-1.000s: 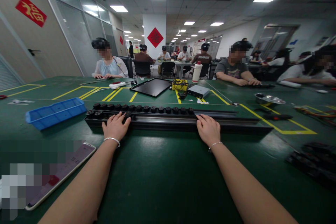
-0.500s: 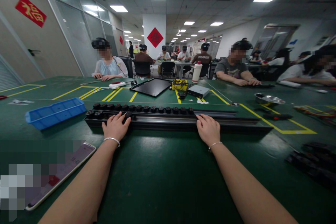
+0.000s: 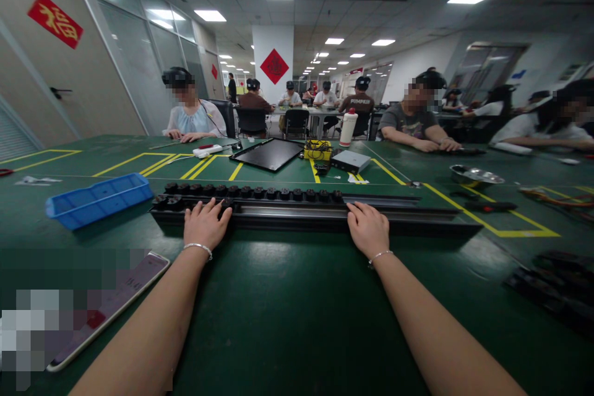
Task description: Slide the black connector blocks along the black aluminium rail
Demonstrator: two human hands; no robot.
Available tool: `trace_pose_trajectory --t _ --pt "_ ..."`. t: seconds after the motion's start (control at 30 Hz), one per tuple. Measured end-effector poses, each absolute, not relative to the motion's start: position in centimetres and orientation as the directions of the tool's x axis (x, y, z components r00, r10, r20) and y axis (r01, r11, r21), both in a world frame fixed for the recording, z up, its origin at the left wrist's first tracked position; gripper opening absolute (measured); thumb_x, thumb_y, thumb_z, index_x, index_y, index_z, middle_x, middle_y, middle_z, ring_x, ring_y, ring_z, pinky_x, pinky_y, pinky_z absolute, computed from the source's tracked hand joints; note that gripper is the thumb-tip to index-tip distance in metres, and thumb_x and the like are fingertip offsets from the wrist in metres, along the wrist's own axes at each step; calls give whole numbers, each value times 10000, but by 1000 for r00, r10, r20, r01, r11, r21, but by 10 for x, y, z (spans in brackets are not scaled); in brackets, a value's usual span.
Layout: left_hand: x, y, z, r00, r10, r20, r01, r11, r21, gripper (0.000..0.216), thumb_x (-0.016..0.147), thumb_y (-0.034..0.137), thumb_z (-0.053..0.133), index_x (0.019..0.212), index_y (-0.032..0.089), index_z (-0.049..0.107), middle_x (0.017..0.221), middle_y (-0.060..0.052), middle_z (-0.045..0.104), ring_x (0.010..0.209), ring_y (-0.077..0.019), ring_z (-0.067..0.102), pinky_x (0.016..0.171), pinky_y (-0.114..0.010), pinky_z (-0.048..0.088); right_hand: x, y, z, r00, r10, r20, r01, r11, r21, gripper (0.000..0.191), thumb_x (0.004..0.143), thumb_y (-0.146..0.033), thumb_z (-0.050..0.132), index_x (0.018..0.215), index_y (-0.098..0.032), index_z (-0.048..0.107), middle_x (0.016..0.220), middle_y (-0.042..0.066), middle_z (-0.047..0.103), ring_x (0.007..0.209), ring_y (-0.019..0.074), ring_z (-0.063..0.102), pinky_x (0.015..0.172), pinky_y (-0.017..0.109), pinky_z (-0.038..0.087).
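A long black rail (image 3: 297, 213) lies across the green table (image 3: 288, 309) in front of me, with a row of several black round parts (image 3: 260, 193) set along its left half. My left hand (image 3: 204, 226) rests on the rail near its left end, fingers stretched out over it. My right hand (image 3: 369, 228) lies on the rail near its middle, fingers forward and flat. Both wrists wear thin bracelets. Neither hand holds anything.
A blue tray (image 3: 97, 198) stands left of the rail. A phone (image 3: 116, 297) lies at the near left. Black parts (image 3: 552, 291) sit at the near right, a metal bowl (image 3: 476, 174) and tool further back. A black panel (image 3: 269, 153), yellow box and several seated people lie beyond.
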State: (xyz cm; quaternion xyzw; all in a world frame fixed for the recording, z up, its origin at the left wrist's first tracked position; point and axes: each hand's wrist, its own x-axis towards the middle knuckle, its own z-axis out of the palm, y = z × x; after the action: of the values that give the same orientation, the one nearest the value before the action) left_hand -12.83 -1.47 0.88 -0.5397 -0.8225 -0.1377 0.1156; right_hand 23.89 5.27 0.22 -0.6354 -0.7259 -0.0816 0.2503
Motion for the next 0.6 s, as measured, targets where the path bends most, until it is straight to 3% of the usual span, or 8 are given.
trace_pose_trajectory --t 0.23,0.6 --pt "-129 -15 7 -371 856 359 925 375 62 538 851 514 230 1275 291 474 1386 -35 423 1259 -303 350 1032 -531 232 238 52 2 -65 877 475 962 182 -205 405 883 -336 299 1175 -279 574 1252 14 545 1167 206 420 950 396 279" --pt "-129 -15 7 -364 866 344 931 347 113 551 856 516 213 1267 266 482 1396 -49 408 1271 -274 343 1044 -551 197 239 52 2 -67 876 477 960 187 -209 404 875 -328 316 1178 -277 577 1248 24 548 1160 218 426 951 407 293"
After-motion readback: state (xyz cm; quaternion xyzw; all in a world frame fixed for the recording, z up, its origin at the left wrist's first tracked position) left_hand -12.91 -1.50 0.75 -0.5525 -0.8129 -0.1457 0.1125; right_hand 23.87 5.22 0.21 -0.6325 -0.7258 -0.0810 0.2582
